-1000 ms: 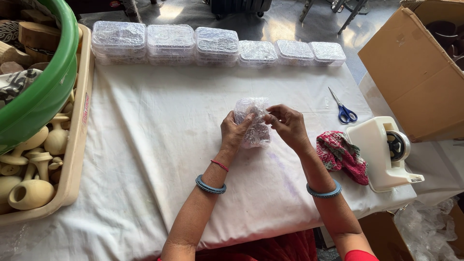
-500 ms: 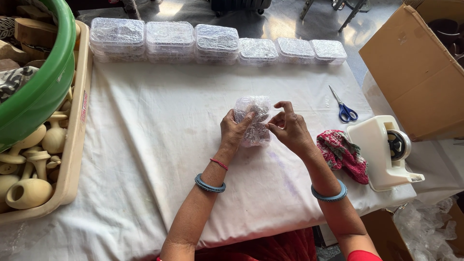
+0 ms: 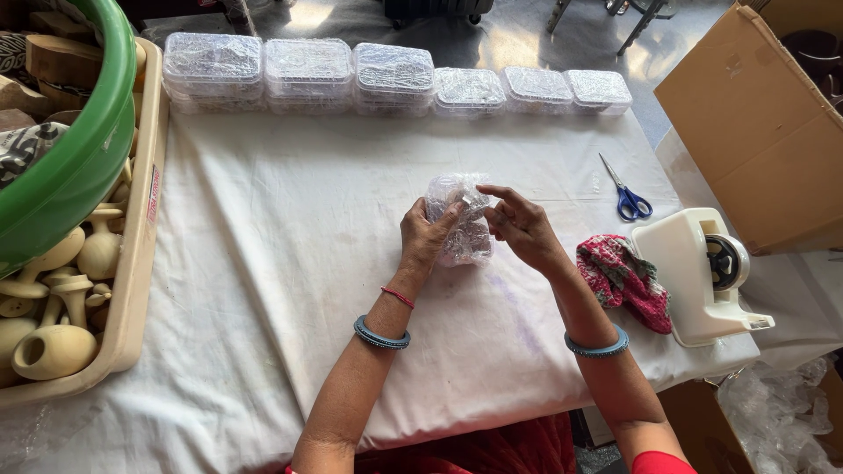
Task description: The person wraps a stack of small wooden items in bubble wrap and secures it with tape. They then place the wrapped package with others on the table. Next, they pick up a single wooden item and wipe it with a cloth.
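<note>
A small object wrapped in clear bubble wrap [image 3: 458,230] is held upright just above the white cloth-covered table [image 3: 290,237]. My left hand [image 3: 425,235] grips its left side, thumb on the front. My right hand [image 3: 520,225] pinches the wrap's upper right edge with its fingertips. Both wrists wear blue bangles. What is inside the wrap cannot be made out.
A row of clear plastic boxes [image 3: 386,77] lines the far edge. Blue-handled scissors [image 3: 625,193], a red patterned cloth [image 3: 623,279] and a cream tape dispenser [image 3: 702,274] lie right. A beige tray of wooden pieces [image 3: 132,290] and a green tub [image 3: 79,167] stand left; a cardboard box [image 3: 755,132] far right.
The wrapped bundle has been turned slightly in my hands and lowered a little. My right fingers have shifted along its upper edge.
</note>
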